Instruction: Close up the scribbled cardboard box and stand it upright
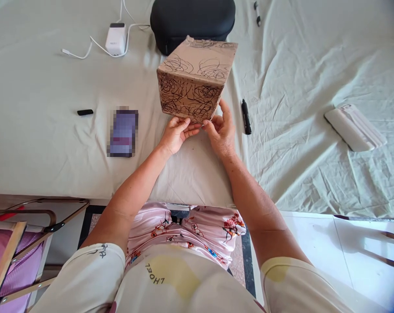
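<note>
Cream fabric shirt (190,287) sits behind my left hand (177,134) and right hand (222,134), both clamped on a scribbled brown cardboard box (194,80).

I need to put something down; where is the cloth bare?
Bare cloth lies between the black marker and the whitish rectangular item, and left of the black cap. Crowded: centre, where the left hand and right hand hold the scribbled cardboard box near the black case, and around the white charger and cable.

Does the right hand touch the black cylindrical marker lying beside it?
Apart. In the head view, a strip of pale wrinkled cloth shows between the right hand and the black marker.
</note>
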The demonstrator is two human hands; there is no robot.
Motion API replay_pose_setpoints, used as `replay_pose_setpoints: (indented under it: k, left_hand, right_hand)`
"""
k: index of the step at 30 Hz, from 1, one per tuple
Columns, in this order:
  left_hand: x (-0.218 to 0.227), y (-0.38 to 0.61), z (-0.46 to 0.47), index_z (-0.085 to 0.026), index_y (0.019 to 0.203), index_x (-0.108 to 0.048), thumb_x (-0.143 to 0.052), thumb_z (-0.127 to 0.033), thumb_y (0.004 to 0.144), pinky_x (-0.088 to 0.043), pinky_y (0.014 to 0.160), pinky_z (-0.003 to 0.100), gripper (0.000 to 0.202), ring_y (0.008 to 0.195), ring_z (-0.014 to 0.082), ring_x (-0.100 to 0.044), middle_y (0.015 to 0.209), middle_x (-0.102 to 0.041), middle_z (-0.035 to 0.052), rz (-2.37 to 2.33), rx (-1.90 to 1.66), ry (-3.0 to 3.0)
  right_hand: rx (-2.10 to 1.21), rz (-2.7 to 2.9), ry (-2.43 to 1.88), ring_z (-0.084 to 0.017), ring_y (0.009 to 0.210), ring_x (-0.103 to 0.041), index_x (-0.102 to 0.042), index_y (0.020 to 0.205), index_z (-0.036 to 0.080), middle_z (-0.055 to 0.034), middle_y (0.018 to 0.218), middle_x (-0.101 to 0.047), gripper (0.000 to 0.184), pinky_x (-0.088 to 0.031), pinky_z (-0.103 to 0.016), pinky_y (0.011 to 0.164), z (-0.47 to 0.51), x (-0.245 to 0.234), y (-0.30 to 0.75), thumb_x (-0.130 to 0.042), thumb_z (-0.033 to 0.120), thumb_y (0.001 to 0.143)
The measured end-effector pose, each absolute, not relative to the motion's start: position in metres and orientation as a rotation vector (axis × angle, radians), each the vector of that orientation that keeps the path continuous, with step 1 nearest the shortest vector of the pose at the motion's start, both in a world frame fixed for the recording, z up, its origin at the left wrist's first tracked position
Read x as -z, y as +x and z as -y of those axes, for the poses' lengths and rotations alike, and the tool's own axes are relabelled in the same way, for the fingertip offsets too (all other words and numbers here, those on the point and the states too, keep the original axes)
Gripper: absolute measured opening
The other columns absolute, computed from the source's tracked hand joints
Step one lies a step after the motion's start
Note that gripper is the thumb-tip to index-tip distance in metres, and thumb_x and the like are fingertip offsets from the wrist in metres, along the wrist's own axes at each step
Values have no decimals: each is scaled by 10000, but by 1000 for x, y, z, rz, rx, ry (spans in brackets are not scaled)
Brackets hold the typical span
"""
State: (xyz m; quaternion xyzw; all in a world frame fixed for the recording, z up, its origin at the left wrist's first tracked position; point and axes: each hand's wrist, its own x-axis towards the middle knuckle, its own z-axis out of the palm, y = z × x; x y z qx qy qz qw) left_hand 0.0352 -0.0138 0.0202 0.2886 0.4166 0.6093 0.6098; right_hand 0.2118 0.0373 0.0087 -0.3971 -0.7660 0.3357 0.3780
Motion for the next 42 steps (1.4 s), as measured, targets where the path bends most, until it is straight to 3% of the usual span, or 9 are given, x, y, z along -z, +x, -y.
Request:
replay_pose_setpoints:
  k: [4,12,17,21,25,29,32,37,42]
  left_hand:
    - [-24,36,16,-186,1018,-638,-634,-253,1061,-650,927,328,80,975,175,-811,1067,-823,62,-970,-1364,673]
    - [-32,38,27,-170,980,-714,-838,-522,918,-644,861,316,378,970,191,-790,1144,-796,101,-961,-1202,927]
    - [-36,37,29,-152,915,-716,-774,-303,949,-627,773,253,166,887,153,-771,1011,-783,73,-1030,-1200,966]
    - [-31,29,21,-180,881,-644,-650,-207,999,-599,694,221,122,765,121,-743,891,-746,31,-1252,-1426,764]
    - [-26,13,16,-216,944,-618,-663,-449,1037,-576,666,214,255,784,127,-736,921,-730,27,-1398,-1793,682]
    - [-29,8,18,-233,1012,-648,-623,-851,932,-595,729,258,623,898,166,-745,1011,-734,50,-1452,-1909,957]
    - [-31,15,21,-229,1037,-679,-574,-951,876,-600,797,303,748,965,194,-742,1045,-728,66,-1459,-1859,1165]
    - [-20,21,18,-230,1081,-678,-642,-900,880,-586,852,311,700,991,194,-711,1062,-730,72,-1588,-1830,1306]
    - [-5,13,11,-229,1012,-635,-714,-370,999,-565,801,261,163,928,167,-704,1017,-743,49,-1809,-1657,1405]
  right_hand:
    - [-996,1790,-989,-234,962,-753,-335,1673,286,-94,1132,-763,827,-653,-418,864,-40,-8,209,-493,764,1017]
    - [-853,1666,-1041,-220,958,-778,-478,1544,332,-94,1141,-749,731,-650,-357,741,-63,9,219,-296,841,1052]
    - [-682,1534,-1020,-265,1044,-770,-475,1523,301,-118,1153,-704,669,-654,-424,799,-78,13,237,-236,761,1100]
    - [-514,1401,-1013,-300,1142,-706,-524,1459,278,-155,1254,-660,644,-661,-478,856,-84,-1,254,-325,768,1091]
    - [-379,1369,-931,-273,1076,-708,-598,1319,270,-152,1239,-674,555,-665,-459,827,-80,-13,251,-452,746,1073]
    - [-414,1496,-796,-212,965,-723,-542,1383,312,-68,1143,-697,392,-630,-389,773,-68,-11,234,-516,563,1083]
    - [-526,1720,-921,-178,826,-680,-549,1376,279,-42,1069,-711,372,-600,-359,739,-60,-3,225,-560,412,1029]
    - [-532,1982,-1226,-243,924,-672,-614,1114,224,-83,1012,-724,232,-586,-456,916,-57,3,224,-626,237,883]
    - [-453,2024,-1310,-289,1021,-658,-550,915,239,-110,1031,-700,59,-546,-489,960,-55,-4,225,-595,257,882]
